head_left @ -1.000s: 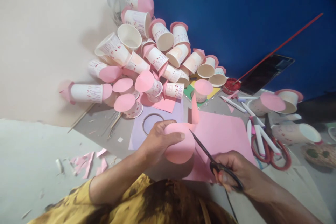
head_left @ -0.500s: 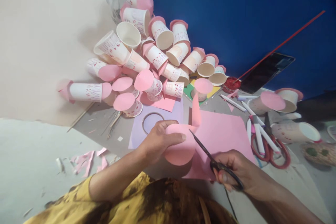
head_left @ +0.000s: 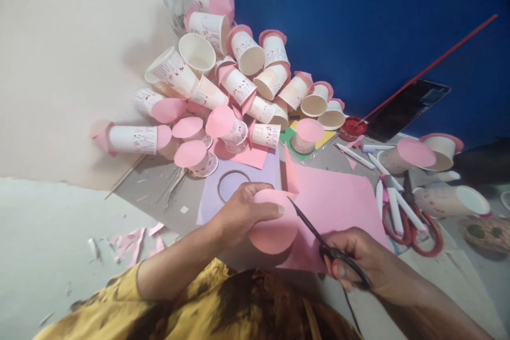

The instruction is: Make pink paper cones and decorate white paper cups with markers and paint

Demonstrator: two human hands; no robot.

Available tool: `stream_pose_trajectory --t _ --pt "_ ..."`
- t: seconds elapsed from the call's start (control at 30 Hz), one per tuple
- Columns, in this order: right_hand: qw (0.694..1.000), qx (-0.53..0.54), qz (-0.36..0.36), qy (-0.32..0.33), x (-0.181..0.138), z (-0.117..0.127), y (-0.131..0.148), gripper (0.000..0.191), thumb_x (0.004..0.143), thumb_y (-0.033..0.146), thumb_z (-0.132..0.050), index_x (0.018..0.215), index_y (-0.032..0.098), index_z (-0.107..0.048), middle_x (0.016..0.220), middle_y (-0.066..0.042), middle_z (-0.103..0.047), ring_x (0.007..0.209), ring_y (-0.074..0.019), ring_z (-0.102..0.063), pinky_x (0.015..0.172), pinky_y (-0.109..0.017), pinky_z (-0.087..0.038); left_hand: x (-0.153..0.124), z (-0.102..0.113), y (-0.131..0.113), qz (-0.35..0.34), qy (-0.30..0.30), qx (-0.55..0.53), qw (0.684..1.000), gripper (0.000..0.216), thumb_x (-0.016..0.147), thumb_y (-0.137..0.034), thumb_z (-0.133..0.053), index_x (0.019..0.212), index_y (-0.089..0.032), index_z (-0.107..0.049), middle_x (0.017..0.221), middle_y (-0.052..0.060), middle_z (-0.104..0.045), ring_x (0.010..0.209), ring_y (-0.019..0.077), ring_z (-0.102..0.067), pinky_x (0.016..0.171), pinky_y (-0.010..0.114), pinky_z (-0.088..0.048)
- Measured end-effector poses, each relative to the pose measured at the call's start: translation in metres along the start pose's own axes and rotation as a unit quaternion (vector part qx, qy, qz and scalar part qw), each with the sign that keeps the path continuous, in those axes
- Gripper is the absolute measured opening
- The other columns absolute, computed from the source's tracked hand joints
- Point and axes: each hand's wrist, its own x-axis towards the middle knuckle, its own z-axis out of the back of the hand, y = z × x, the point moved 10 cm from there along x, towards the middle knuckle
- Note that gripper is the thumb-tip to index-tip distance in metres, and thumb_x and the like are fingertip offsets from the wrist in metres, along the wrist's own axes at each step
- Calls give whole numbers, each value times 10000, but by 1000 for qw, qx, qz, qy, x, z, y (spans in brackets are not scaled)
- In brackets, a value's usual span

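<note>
My left hand (head_left: pixel 249 210) pinches a rounded piece of pink paper (head_left: pixel 274 234), thumb on top and fingers underneath. From its upper edge a narrow strip of the same paper (head_left: pixel 291 172) stands up, partly cut away. In my right hand (head_left: pixel 350 260) are dark-handled scissors (head_left: pixel 313 228), held by the finger loops. Their blades look nearly together, with the tips at the paper's upper right edge close to the strip's base. Beneath lies a larger pink sheet (head_left: pixel 342 196), flat on the table. A metal-looking ring (head_left: pixel 233 183) rests on a lilac sheet (head_left: pixel 209 202) behind my left hand.
Many decorated paper cups (head_left: pixel 239 82) with pink paper pieces are heaped at the back against the walls. On the right lie white markers (head_left: pixel 394 212), red-handled scissors (head_left: pixel 428 236), a phone (head_left: pixel 406 111) and a red pot (head_left: pixel 353 127) with a long stick. Pink scraps (head_left: pixel 129 244) lie lower left.
The upright paper strip has swung left and sits lower, uncovering the small cup behind it. The rounded paper has shifted slightly; my right hand and the scissors stay almost in place.
</note>
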Motion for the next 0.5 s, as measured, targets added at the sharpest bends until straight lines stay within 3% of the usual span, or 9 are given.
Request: stream_pose_trajectory --t 0.27,0.5 --pt "1000 13 -13 2 0 -4 1 689 648 829 -748 683 168 -557 539 71 -432 489 -61 -329 473 -221 -222 0 -4 -6 -3 21 -8 1000 203 599 -254 -851 661 -143 -692 591 -18 -633 531 96 -546 495 188 -400" --pt "1000 -21 -23 -5 0 -3 2 716 637 851 -733 690 154 -579 549 50 -481 509 -69 -359 485 -227 -220 0 -3 3 36 19 -4 999 247 552 -266 -856 715 -123 -739 688 51 -725 597 154 -632 546 227 -460"
